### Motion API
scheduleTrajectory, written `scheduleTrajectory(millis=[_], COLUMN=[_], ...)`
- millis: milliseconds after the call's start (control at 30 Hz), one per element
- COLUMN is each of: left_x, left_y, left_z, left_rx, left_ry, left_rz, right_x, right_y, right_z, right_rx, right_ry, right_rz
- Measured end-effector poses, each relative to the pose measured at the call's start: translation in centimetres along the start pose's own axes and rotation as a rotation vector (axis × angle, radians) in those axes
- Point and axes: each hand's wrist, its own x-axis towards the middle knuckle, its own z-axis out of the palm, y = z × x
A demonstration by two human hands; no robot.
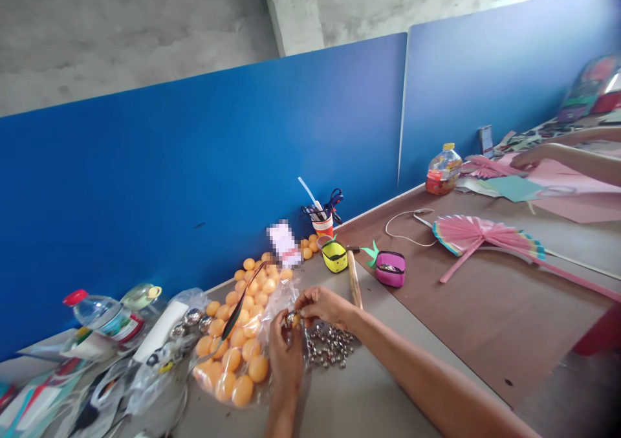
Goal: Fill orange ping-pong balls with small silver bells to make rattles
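Observation:
A small shiny metallic ball is held between both hands over the table, reflecting orange. My left hand grips it from the left with thumb and fingers. From the other side, the fingers of my right hand are pinched closed at the ball; any smaller piece in them is too small to make out. Just below my right wrist lies a pile of small silvery metal pieces, probably bells or beads. A clear plastic bag of orange balls spreads to the left of my left hand, with a dark strap lying across it.
A yellow pouch, a wooden stick and a magenta pouch lie beyond my hands. Bottles and plastic clutter stand left. A pink paper fan lies right, near another person's arms. A blue partition borders the table.

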Motion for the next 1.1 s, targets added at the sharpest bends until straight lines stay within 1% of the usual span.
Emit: scheduleTrajectory(millis=[233, 433, 567, 733, 867, 967, 1100], left_x=[0.0, 0.1, 0.2, 0.2, 0.2, 0.2, 0.1], left_y=[0.1, -0.7, -0.8, -1.0, -1.0, -0.9, -0.6], left_z=[0.0, 0.1, 0.1, 0.1, 0.1, 0.1, 0.0], left_rx=[0.038, 0.049, 0.091, 0.097, 0.1, 0.096, 0.091], left_ry=[0.03, 0.012, 0.02, 0.021, 0.022, 0.038, 0.05], left_rz=[0.028, 0.06, 0.075, 0.088, 0.099, 0.135, 0.148], right_x=[0.0, 0.2, 0.0, 0.0, 0.1, 0.1, -0.1], right_y=[0.0, 0.3, 0.3, 0.4, 0.7, 0.7, 0.6], right_z=[0.3, 0.6, 0.7, 1.0, 1.2, 1.4, 1.7], right_rx=[-0.037, -0.148, -0.206, -0.196, -0.131, -0.075, -0.059], right_ry=[0.033, 0.117, 0.114, 0.119, 0.118, 0.116, 0.129], right_rz=[0.016, 0.006, -0.008, 0.028, 0.058, 0.086, 0.098])
